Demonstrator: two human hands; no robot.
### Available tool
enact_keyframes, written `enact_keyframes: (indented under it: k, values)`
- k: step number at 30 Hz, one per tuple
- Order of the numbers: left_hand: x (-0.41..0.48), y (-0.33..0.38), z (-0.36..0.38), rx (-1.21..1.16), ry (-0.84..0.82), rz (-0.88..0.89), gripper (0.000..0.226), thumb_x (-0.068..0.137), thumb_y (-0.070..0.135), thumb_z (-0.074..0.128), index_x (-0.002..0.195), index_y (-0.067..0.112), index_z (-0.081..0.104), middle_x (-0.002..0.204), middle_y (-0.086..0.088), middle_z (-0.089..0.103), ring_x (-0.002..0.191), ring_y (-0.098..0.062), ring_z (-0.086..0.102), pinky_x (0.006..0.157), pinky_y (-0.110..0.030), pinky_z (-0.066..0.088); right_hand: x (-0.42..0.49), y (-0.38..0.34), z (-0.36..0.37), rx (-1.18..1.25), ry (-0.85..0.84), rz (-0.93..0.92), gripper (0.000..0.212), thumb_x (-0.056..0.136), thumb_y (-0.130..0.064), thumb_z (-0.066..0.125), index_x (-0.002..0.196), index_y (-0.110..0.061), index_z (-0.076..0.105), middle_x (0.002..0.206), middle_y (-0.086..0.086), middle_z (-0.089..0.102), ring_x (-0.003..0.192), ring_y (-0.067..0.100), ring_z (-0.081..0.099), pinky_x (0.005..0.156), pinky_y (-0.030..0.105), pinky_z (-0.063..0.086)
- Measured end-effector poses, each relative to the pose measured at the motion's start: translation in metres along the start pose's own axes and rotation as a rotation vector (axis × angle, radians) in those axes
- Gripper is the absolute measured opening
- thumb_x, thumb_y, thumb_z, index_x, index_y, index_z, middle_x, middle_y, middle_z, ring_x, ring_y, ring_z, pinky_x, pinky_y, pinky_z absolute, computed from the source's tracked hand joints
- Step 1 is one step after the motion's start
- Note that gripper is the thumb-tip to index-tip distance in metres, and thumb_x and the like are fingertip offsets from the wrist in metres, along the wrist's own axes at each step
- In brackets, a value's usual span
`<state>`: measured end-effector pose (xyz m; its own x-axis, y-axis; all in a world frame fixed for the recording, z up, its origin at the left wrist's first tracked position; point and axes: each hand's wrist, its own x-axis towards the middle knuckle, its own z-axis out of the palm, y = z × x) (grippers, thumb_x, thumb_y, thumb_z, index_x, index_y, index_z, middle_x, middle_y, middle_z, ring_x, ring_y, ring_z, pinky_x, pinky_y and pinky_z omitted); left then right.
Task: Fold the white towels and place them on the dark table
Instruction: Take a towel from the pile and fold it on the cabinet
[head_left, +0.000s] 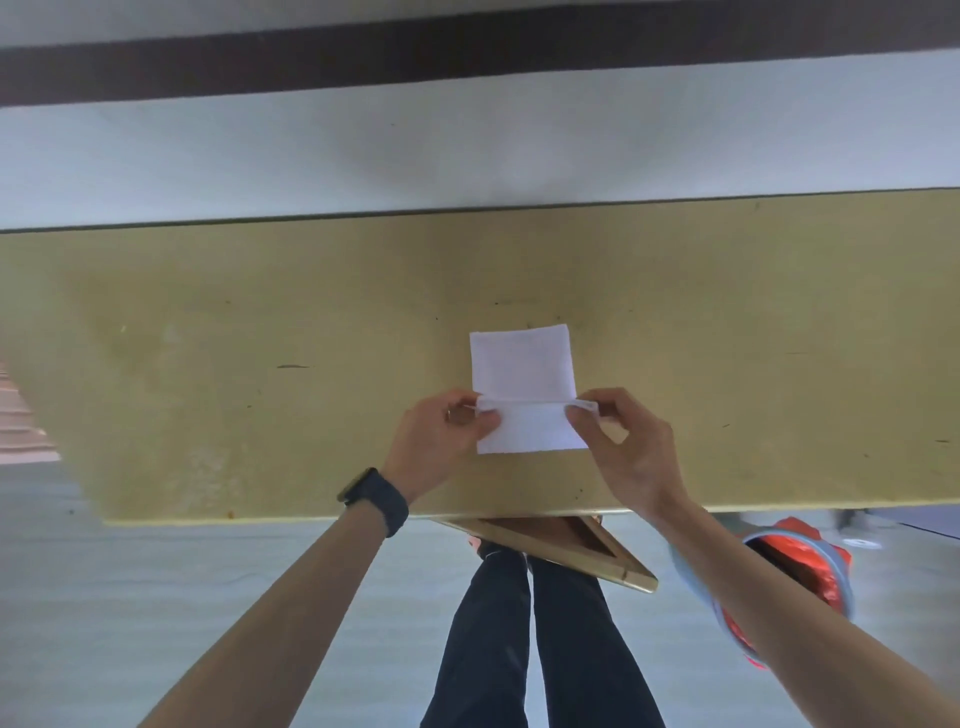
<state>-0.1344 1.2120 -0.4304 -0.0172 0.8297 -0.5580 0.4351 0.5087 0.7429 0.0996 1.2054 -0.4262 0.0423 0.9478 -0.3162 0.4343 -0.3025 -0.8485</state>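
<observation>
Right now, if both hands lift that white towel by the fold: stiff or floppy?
Probably floppy: the white towel bends into a soft ridge where the left hand and right hand pinch it. Likely light, since pinches alone raise the fold. Lying flat on the table, it shouldn't roll.

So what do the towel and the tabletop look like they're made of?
The towel: soft white cloth, maybe cotton; matte, and it bends into a rounded fold where the left hand and right hand pinch it. The tabletop: hard, smooth, olive-yellow, likely painted or laminated board; scuffs and dark specks show on it.
</observation>
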Motion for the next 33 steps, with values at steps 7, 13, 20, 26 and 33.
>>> enact_keyframes:
  k: [7, 13, 20, 26, 33]
  values:
    - [0.057, 0.018, 0.004, -0.079, 0.159, -0.089, 0.024, 0.093, 0.04, 0.065, 0.11, 0.024, 0.061, 0.099, 0.008, 0.069, 0.088, -0.009, 0.065, 0.069, -0.021, 0.048, 0.077, -0.013, 0.03, -0.008, 0.08, 0.204, 0.015, 0.096, -0.039, 0.057, 0.106, -0.03, 0.064, 0.09, -0.019, 0.065, 0.083, -0.001, 0.06, 0.068, 0.015, 0.043]
    - [0.068, 0.018, 0.017, 0.025, 0.279, -0.091, 0.019, 0.097, 0.041, 0.057, 0.11, 0.028, 0.053, 0.089, 0.012, 0.064, 0.079, -0.008, 0.061, 0.062, -0.026, 0.045, 0.092, 0.001, 0.045, -0.254, 0.099, 0.174, 0.024, 0.099, -0.047, 0.044, 0.111, -0.032, 0.059, 0.093, -0.016, 0.067, 0.087, 0.017, 0.063, 0.075, 0.04, 0.054]
    - [0.073, 0.022, 0.018, 0.14, 0.289, -0.114, 0.02, 0.098, 0.044, 0.048, 0.106, 0.025, 0.048, 0.082, 0.01, 0.062, 0.072, -0.015, 0.061, 0.063, -0.033, 0.052, 0.1, -0.003, 0.045, -0.417, 0.092, 0.166, 0.028, 0.097, -0.053, 0.04, 0.102, -0.029, 0.053, 0.087, -0.014, 0.065, 0.081, 0.019, 0.062, 0.069, 0.039, 0.053]
    - [0.066, 0.018, 0.022, 0.541, 0.394, 0.071, 0.039, 0.097, 0.042, 0.048, 0.126, 0.017, 0.045, 0.109, -0.003, 0.059, 0.091, -0.026, 0.059, 0.069, -0.037, 0.048, 0.088, -0.007, 0.039, -0.652, 0.209, 0.12, 0.038, 0.096, -0.049, 0.047, 0.12, -0.02, 0.051, 0.112, -0.004, 0.053, 0.097, 0.025, 0.053, 0.073, 0.036, 0.041]
    - [0.056, -0.03, 0.046, 0.836, 0.251, 0.448, 0.062, 0.098, 0.048, 0.032, 0.155, 0.023, 0.028, 0.164, 0.007, 0.017, 0.151, -0.016, 0.015, 0.119, -0.055, 0.01, 0.054, 0.033, 0.057, -0.808, 0.001, -0.295, 0.057, 0.103, -0.038, 0.03, 0.156, -0.017, 0.026, 0.164, 0.0, 0.019, 0.151, 0.019, 0.017, 0.118, 0.042, 0.018]
